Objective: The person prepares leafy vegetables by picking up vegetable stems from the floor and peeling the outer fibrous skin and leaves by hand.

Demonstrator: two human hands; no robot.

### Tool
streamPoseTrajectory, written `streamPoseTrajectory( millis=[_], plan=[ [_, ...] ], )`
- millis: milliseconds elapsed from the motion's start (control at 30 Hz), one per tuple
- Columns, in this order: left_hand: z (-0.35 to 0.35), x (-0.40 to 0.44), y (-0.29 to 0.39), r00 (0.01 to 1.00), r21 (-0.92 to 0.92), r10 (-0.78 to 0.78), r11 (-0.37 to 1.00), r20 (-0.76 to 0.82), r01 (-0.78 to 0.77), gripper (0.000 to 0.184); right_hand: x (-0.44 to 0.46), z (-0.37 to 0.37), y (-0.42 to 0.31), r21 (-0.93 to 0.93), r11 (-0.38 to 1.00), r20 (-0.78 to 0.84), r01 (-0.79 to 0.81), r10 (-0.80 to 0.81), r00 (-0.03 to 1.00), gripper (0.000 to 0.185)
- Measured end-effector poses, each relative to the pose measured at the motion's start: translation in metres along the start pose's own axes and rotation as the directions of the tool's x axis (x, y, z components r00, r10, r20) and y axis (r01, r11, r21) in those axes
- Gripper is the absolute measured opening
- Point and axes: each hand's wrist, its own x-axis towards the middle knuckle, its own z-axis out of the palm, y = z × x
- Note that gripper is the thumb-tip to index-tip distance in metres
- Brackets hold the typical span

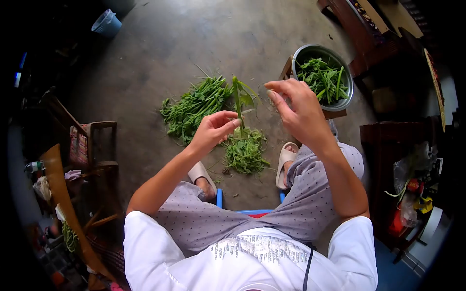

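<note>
My left hand [216, 130] pinches an upright green vegetable stem [237, 99] with a drooping leaf at its top. To the right of the stem and apart from it, my right hand [301, 111] is raised with thumb and forefinger drawn together. Whatever may be between those fingertips is too small to make out. Beyond my left hand lies a large heap of leafy green stems [196, 106] on the floor. A smaller pile of thin, tangled green scraps [245, 153] sits between my feet. At the right, a metal basin [313, 51] holds more green stems [326, 80].
The basin rests on a small wooden stool [286, 69]. A blue bin [108, 25] stands far back left. To the left is a wooden chair [103, 124]; dark wooden furniture [383, 136] lines the right. Under me is a blue stool [219, 198].
</note>
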Motion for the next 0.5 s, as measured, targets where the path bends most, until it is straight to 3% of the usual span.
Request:
streamPoseTrajectory(
  millis=[100, 133, 200, 267, 300, 400, 467, 500],
  plan=[
    [0.019, -0.039, 0.037, 0.993, 0.023, 0.117, 0.993, 0.032, -0.117, 0.020, 0.000, 0.001, -0.019, 0.352, 0.936, -0.030, 0.000, 0.011, 0.999, 0.019],
    [0.020, -0.050, 0.041, 0.990, 0.034, 0.133, 0.990, 0.037, -0.135, 0.019, -0.003, 0.000, -0.025, 0.359, 0.933, -0.039, 0.018, -0.004, 0.999, 0.019],
    [0.020, -0.064, 0.042, 0.986, 0.072, 0.156, 0.984, 0.063, -0.160, 0.018, -0.008, -0.003, -0.035, 0.475, 0.877, 0.101, -0.064, 0.018, 0.995, 0.017],
    [0.015, -0.077, 0.052, 0.954, 0.395, 0.275, 0.869, 0.117, -0.299, 0.016, -0.013, -0.004, -0.045, 0.489, 0.872, 0.046, 0.002, -0.029, 0.999, 0.015],
    [0.016, -0.081, 0.056, 0.954, 0.399, 0.280, 0.866, 0.109, -0.300, 0.016, -0.015, -0.005, -0.049, 0.492, 0.870, 0.038, 0.015, -0.039, 0.999, 0.014],
    [0.026, -0.087, 0.073, 0.953, 0.296, 0.296, 0.906, 0.065, -0.301, 0.018, -0.021, -0.008, -0.060, 0.472, 0.878, 0.021, 0.086, -0.108, 0.994, 0.013],
    [0.038, -0.087, 0.084, 0.942, -0.013, 0.332, 0.943, -0.041, -0.333, 0.017, -0.024, -0.010, -0.069, 0.443, 0.885, 0.016, 0.143, -0.168, 0.986, 0.013],
    [0.038, -0.085, 0.084, 0.922, -0.005, 0.381, 0.924, -0.066, -0.382, 0.015, -0.026, -0.011, -0.074, 0.502, 0.864, 0.065, 0.047, -0.091, 0.994, 0.014]
  ],
)
